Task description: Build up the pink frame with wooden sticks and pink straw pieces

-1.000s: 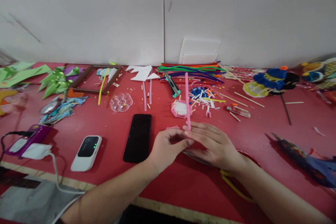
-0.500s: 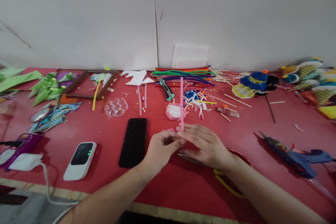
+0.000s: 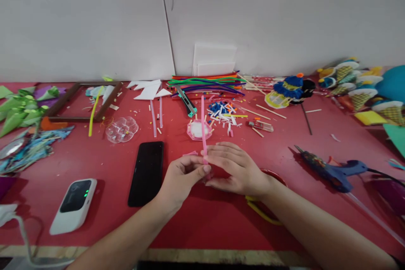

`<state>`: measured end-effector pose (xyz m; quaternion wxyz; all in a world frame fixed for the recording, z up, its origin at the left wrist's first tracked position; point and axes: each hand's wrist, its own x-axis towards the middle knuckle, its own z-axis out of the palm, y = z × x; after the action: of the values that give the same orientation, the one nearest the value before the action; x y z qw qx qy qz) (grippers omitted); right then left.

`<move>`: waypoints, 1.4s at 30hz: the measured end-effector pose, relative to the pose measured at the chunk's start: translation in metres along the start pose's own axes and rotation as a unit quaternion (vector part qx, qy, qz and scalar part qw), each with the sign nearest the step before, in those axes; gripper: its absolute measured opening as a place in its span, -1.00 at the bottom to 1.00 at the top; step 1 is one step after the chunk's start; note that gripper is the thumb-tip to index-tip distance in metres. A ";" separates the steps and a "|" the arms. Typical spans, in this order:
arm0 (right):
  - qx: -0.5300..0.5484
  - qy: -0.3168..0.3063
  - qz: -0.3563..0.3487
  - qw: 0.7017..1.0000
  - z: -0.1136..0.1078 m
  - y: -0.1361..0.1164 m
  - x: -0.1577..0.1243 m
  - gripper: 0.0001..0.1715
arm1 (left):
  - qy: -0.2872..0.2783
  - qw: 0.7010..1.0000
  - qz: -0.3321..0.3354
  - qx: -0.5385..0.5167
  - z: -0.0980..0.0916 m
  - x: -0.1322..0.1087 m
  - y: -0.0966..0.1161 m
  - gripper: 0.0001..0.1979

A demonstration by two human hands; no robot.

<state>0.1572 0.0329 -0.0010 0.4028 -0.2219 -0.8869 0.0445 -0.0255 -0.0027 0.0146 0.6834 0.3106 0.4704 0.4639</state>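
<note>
A pink pipe cleaner point(image 3: 203, 122) stands nearly upright between my hands, curving slightly near its base. My left hand point(image 3: 186, 177) pinches its lower end between thumb and index finger. From the other side, the fingers of my right hand point(image 3: 232, 166) close on the same end. Just beyond it is a pink-edged piece with a white centre point(image 3: 198, 130) and small sticks around its rim. Pink scraps point(image 3: 190, 153) lie by my left fingers. Under my right wrist, partly hidden, are red and yellow scissor-like handles point(image 3: 264, 212).
A black phone point(image 3: 146, 174) and a white device point(image 3: 73, 206) lie left. A glue gun point(image 3: 332, 171) rests right. Behind are a cutter point(image 3: 186, 100), colourful pipe cleaners point(image 3: 207, 82), cut bits point(image 3: 223, 112) and a clear flower-shaped case point(image 3: 122, 130). A wall point(image 3: 95, 21) closes the back.
The view has turned rightward, so the table's contents appear further left. Both hands keep hold of the pink pipe cleaner, which now curves slightly near its base.
</note>
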 end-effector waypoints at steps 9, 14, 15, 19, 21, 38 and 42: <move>0.046 -0.004 -0.006 0.999 0.000 0.000 0.000 -0.56 | 0.008 0.999 -0.034 -0.035 0.002 0.000 0.001 -0.62; 0.053 -0.007 0.002 0.999 0.001 0.000 -0.002 -0.57 | 0.000 0.998 -0.036 -0.051 0.003 0.000 0.000 -0.64; 0.055 -0.009 0.007 0.998 0.001 0.000 -0.002 -0.59 | 0.000 0.998 -0.038 -0.051 0.003 0.000 0.000 -0.64; 0.060 -0.010 0.017 0.998 -0.001 -0.001 -0.001 -0.65 | 0.007 0.999 -0.037 -0.039 0.003 0.000 -0.002 -0.65; 0.058 -0.005 0.017 0.998 -0.001 -0.002 -0.001 -0.66 | 0.011 0.999 -0.038 -0.035 0.002 0.001 -0.003 -0.66; -0.174 -0.312 0.185 0.916 -0.085 -0.022 -0.040 -0.89 | 0.038 0.994 0.062 0.087 -0.007 0.006 0.004 -0.79; -0.159 -0.315 0.192 0.916 -0.078 -0.026 -0.074 -0.61 | 0.036 0.988 0.082 0.127 -0.010 0.007 0.008 -0.80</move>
<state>0.2475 -0.0300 0.0066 0.0462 -0.4233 -0.9036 0.0472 -0.0370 0.0064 0.0152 0.5807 0.4156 0.5226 0.4659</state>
